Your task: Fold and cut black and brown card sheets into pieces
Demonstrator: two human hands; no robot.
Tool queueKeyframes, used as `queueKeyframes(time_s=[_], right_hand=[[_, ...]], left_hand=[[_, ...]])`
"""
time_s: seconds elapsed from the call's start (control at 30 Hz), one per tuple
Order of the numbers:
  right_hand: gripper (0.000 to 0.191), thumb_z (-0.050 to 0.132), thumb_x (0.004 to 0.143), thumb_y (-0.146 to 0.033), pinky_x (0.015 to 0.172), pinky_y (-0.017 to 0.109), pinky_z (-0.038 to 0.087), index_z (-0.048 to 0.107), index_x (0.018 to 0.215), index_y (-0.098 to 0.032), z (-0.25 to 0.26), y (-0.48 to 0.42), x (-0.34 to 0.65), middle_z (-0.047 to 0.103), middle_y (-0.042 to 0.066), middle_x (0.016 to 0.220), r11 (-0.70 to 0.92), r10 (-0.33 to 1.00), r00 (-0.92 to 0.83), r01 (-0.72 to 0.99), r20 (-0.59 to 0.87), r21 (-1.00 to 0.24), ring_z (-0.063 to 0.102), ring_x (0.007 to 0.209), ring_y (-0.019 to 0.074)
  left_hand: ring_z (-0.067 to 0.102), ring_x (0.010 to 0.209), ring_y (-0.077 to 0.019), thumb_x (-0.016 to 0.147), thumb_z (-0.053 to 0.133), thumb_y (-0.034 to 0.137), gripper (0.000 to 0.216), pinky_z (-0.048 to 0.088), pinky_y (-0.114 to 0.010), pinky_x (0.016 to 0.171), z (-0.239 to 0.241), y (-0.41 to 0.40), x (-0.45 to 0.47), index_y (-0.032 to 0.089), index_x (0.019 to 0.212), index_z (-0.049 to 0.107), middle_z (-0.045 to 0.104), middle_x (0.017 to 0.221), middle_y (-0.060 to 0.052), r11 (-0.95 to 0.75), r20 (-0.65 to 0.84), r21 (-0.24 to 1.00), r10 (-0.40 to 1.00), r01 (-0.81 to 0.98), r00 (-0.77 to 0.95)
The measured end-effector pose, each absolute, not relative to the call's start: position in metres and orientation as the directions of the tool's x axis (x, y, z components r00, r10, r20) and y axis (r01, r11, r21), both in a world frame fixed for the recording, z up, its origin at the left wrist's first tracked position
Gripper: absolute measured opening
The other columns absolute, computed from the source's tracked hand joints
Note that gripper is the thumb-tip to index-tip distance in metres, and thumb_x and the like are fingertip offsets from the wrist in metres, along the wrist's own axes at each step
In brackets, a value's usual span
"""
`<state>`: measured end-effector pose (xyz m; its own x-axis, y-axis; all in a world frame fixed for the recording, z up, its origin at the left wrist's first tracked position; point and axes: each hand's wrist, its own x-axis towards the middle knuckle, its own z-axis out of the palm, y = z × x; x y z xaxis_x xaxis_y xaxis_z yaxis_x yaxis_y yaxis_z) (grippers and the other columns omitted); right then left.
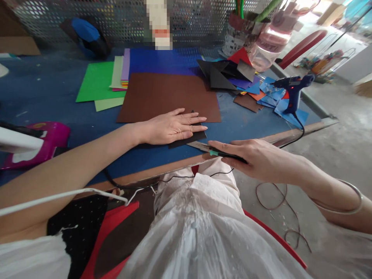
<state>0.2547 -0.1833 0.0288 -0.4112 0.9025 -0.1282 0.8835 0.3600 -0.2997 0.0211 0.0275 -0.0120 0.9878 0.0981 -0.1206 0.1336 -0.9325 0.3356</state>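
Observation:
My left hand (174, 126) lies flat with fingers stretched out on a small black sheet of paper (190, 138) near the front edge of the blue table (52, 97). My right hand (258, 159) is closed around a utility knife (213, 151) with a green slider. Its blade (196, 146) points left and meets the lower edge of the black paper. A large brown sheet (162, 97) lies just behind my left hand.
Green, pale and purple sheets (101, 81) lie at the back left. Black, red and blue paper scraps (241, 77) are piled at the back right beside a blue glue gun (293, 91) and jars (252, 31). A pink object (43, 143) sits at the left.

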Motion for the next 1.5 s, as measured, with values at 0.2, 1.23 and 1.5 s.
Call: queueKeyframes(time_s=[0.2,1.23,1.5], right_hand=[[0.054,0.043,0.110,-0.032,0.075,0.029,0.053,0.041,0.164,-0.023,0.0286,-0.1829,0.2530,0.079,0.007,0.112,0.374,0.893,-0.430,0.873,-0.133,-0.313,0.076,0.093,0.0204],[0.053,0.043,0.111,-0.031,0.070,0.029,0.049,0.043,0.163,-0.020,0.0294,-0.1821,0.2495,0.078,0.007,0.102,0.397,0.880,-0.455,0.862,-0.137,-0.315,0.074,0.084,0.0199],[0.054,0.046,0.109,-0.030,0.071,0.029,0.051,0.044,0.162,-0.023,0.0313,-0.1783,0.2475,0.080,0.007,0.108,0.393,0.877,-0.461,0.851,-0.135,-0.348,0.075,0.087,0.0200]], left_hand=[[0.016,0.166,-0.0197,0.111,0.024,0.049,0.053,-0.001,-0.046,0.134,-0.0116,0.0276,0.0204,0.041,0.162,0.037,0.023,0.177,0.008,-0.932,-0.121,0.341,0.089,0.125,0.989],[0.014,0.166,-0.0197,0.110,0.026,0.047,0.054,-0.002,-0.045,0.133,-0.0085,0.0248,0.0221,0.039,0.163,0.038,0.023,0.177,0.008,-0.924,-0.138,0.354,0.101,0.144,0.985],[0.014,0.166,-0.0194,0.110,0.026,0.047,0.055,-0.003,-0.045,0.133,-0.0090,0.0253,0.0218,0.038,0.163,0.039,0.022,0.177,0.008,-0.927,-0.130,0.350,0.094,0.134,0.987]])
